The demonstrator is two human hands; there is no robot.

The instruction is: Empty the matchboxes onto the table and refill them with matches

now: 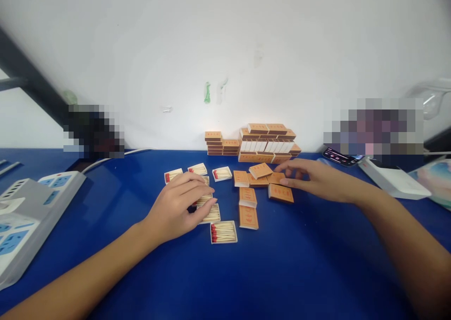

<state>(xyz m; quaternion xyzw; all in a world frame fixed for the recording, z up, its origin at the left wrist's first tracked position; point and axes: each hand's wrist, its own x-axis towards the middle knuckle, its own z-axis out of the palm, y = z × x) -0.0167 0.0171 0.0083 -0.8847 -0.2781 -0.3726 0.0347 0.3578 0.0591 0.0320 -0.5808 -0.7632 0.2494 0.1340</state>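
Observation:
My left hand (pixel 181 205) lies palm down on several open white trays of red-tipped matches (pixel 223 231) in the middle of the blue table (pixel 275 273); its fingers are stretched out and rest on the trays. My right hand (pixel 315 179) reaches in from the right, fingers spread, its fingertips on an orange matchbox sleeve (pixel 280 193) in a loose group of sleeves (pixel 248 197). More open trays (pixel 221 173) lie just behind my left hand.
A stack of orange matchboxes (pixel 262 144) stands against the white wall at the back. A white and blue power strip (pixel 26 212) sits at the left edge. A phone (pixel 340 156) and a white box (pixel 396 181) lie at the right.

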